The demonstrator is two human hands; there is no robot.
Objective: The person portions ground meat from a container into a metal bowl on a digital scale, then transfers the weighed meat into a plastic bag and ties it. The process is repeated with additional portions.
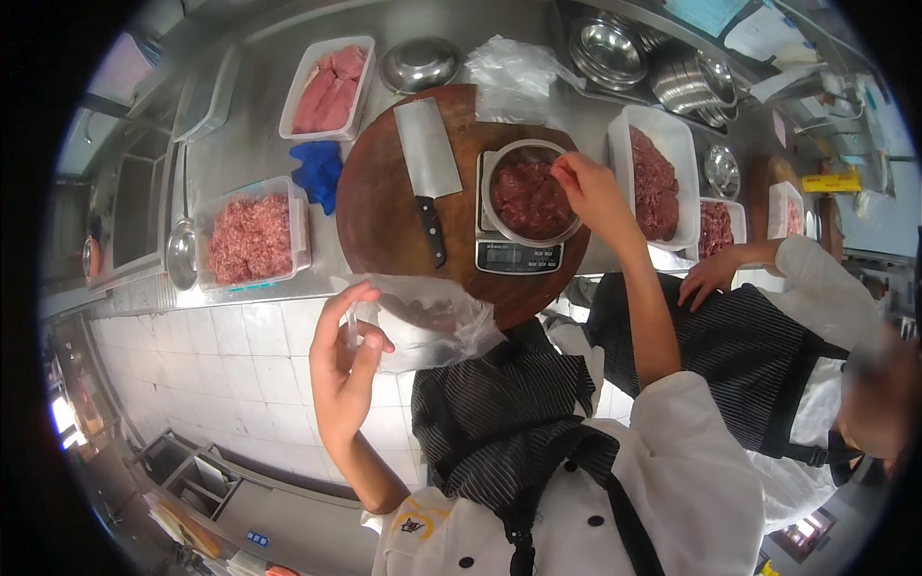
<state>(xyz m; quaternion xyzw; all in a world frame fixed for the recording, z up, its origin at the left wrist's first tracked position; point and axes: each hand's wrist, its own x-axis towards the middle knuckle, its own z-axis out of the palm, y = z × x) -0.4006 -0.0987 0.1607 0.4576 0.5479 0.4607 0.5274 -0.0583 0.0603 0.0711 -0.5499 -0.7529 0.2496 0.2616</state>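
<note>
My left hand holds the opening of a clear plastic bag below the near edge of a round wooden chopping block. With fingertips pinched together, my right hand is at the right rim of a steel bowl of dark red sliced meat; whether the fingers grip a piece cannot be told. The bowl stands on a digital kitchen scale on the block. Left of the scale lies a cleaver, its black handle towards me. A stack of clear plastic bags rests at the block's far edge.
Minced meat fills a plastic tub at left, near a steel ladle and a blue cloth or glove. Behind are a tub of pink meat and an upturned steel bowl. More meat tubs and a co-worker are at right.
</note>
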